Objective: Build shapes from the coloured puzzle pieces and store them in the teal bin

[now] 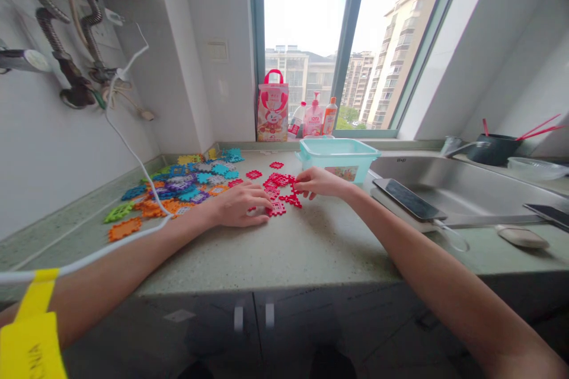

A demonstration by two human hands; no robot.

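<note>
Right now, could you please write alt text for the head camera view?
A person's left hand and right hand touch red toothed pieces on a kitchen counter. A multicoloured pile of pieces lies at left; a turquoise tub and steel sink are at right.

Bare forearms angle inward, hands near each other, apart. Left forearm (146,260) low; left hand (242,204) palm down, fingers loosely bent, thumb apart. Right forearm (400,234) slopes up; right hand (317,182) has fingers curled downward.
</note>
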